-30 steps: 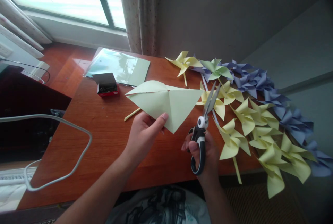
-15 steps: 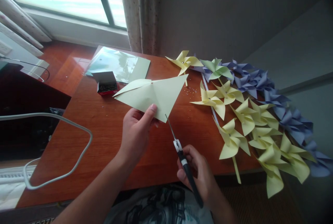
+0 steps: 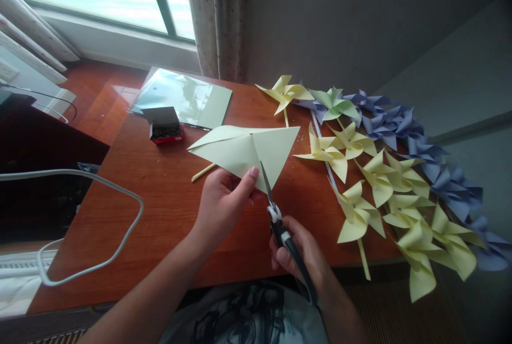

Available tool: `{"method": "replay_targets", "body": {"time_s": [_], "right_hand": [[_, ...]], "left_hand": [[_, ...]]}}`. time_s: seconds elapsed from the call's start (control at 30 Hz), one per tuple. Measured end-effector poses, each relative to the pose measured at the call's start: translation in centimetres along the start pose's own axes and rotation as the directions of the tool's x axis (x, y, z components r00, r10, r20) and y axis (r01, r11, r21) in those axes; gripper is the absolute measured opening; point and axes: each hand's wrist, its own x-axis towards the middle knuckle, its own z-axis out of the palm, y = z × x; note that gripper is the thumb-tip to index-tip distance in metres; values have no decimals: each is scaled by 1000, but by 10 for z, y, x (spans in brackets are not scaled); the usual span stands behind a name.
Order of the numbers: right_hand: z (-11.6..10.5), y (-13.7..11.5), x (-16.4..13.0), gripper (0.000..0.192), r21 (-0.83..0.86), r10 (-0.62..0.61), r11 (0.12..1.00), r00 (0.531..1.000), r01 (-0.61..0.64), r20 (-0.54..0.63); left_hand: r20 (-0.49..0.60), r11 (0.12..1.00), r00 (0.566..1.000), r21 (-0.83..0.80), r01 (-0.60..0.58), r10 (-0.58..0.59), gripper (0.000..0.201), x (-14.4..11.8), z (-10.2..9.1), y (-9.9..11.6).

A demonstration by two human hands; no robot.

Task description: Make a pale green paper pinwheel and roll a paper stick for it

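1. Folded paper, pale yellow-green and shaped like a wide triangle, is held up just over the middle of the brown table.
2. The left hand pinches the paper's near edge. Its thumb lies on top and its fingers are closed tight on the sheet.
3. The right hand is near the table's front edge. Its fingers are curled shut around the black handles of the scissors.
4. The scissor blades point up and away, and their tip touches the near corner of the paper, right beside the left thumb. The blades look almost closed.
5. To the right, many yellow pinwheels lie in a row on the table, and purple pinwheels sit farther back beside them.
6. One green pinwheel lies at the far side.
7. A small red box sits to the left, with a shiny folder just behind it.
8. A thin yellow stick lies under the paper.
9. A white cord loops at the far left.
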Motion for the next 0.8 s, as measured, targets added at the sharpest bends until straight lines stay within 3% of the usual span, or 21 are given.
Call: {"method": "replay_targets", "body": {"time_s": [0.17,0.57,0.8], "right_hand": [[6,-4,0,56,44,7,999,1000,-6,-5],[4,-11,-1,55,56,26,998,998,-29,52],[6,-11,-2,56,57,16,998,999,-18,28]], "left_hand": [[-32,1000,999,-10,-4,3,22,-1,0,-2],[-14,999,999,-1,-40,40,23,-1,-1,-2],[4,999,999,-22,-50,50,23,-1,-1,-2]]}}
